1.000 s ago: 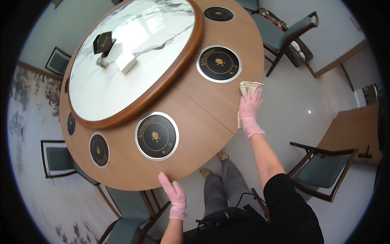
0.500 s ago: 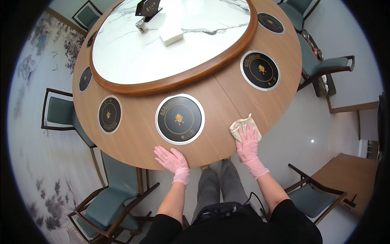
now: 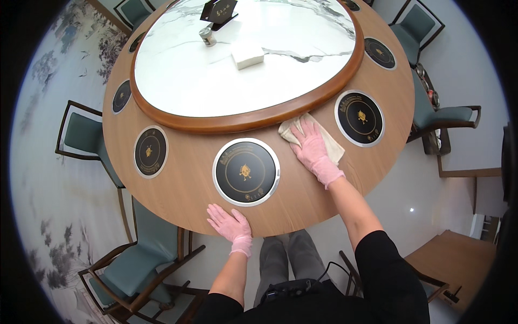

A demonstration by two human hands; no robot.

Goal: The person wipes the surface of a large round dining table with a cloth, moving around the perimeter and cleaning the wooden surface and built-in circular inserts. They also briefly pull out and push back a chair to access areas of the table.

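Note:
My right hand [image 3: 311, 147], in a pink glove, lies flat with fingers stretched over a cream cloth [image 3: 333, 144]. It presses the cloth against the wooden table [image 3: 302, 197], close to the raised brown rim of the turntable. To the right of the cloth is a round black hotplate [image 3: 360, 118] with a silver ring. Another such hotplate [image 3: 246, 173] sits in front of me, left of the cloth. My left hand [image 3: 231, 224], gloved in pink too, rests open on the table's near edge, just below that hotplate, and holds nothing.
The white marble-patterned turntable [image 3: 205, 86] bears a white box-like block [image 3: 247, 56], a small jar [image 3: 207, 36] and a dark folded stand [image 3: 219, 13]. Further hotplates [image 3: 151, 152] are set round the table. Green chairs [image 3: 89, 132] stand about it, one [image 3: 143, 259] close on my left.
My right hand has slid the cloth from the table's near right edge forward and left, up to the turntable's rim. My left hand stays at the near edge. The view has shifted slightly.

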